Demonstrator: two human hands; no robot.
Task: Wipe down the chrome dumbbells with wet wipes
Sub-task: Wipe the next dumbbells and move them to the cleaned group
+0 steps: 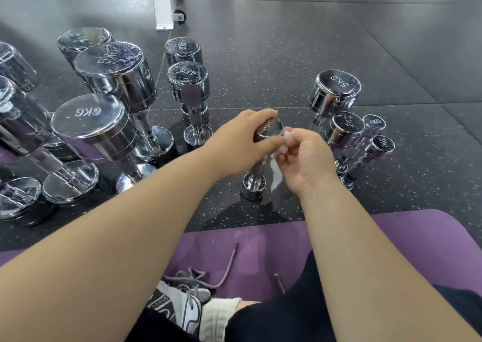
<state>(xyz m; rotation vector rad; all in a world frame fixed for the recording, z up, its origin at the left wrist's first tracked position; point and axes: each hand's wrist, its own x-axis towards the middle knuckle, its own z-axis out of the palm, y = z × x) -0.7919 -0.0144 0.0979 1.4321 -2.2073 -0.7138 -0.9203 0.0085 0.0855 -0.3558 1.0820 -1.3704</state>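
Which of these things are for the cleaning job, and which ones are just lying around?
For the job: small dumbbell, gripped at its top by the left hand; wet wipe, pinched in the right hand; the rest standing on the floor, such as the 6KG dumbbell.
Just lying about: purple mat; shoe with loose laces; white wheeled frame farther back.

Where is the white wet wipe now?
Head view, centre: the white wet wipe is pinched in the right hand, against the small chrome dumbbell that the left hand grips.

Head camera looks forward and down, close over the hands (pixel 271 148).
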